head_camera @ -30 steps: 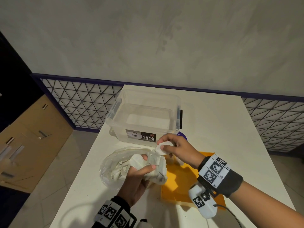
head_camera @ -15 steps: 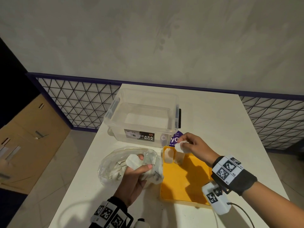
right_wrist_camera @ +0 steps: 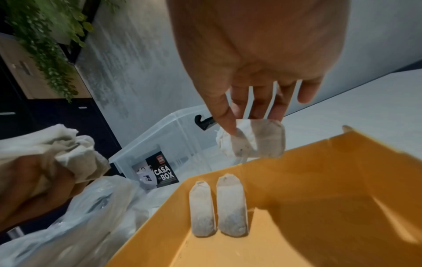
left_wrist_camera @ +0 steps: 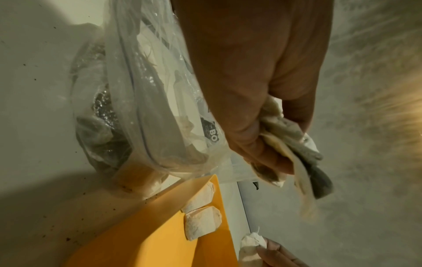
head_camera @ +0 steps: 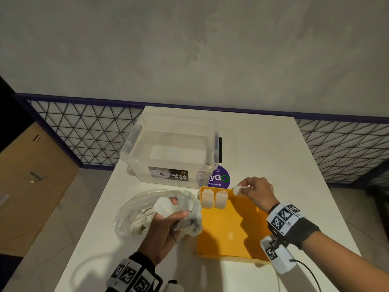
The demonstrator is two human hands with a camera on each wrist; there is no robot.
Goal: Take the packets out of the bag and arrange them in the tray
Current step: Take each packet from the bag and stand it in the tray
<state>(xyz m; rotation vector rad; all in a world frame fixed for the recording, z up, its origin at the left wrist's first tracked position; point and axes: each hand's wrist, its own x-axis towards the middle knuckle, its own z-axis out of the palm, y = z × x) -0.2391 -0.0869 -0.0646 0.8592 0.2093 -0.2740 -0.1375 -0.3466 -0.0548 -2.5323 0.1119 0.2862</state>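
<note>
Two packets lie side by side in the far left corner of the yellow tray, flat on its floor, touching or nearly so. Their long axes run parallel, from the near side toward the tray's far wall, with the pointed ends facing that wall.

A third packet is pinched between the thumb and fingertips of the right hand, held in the air above the tray's far rim, just right of the laid pair. In the right wrist view its long axis runs sideways, across the line of the two in the tray.

The left hand is closed around a bunch of more packets, gripping them at the mouth of the clear plastic bag, which rests crumpled on the white table against the tray's left side. More packets show through the bag's film.

Beyond the tray stands a clear storage box with a dark label, and a purple round sticker lies beside it on the table.
</note>
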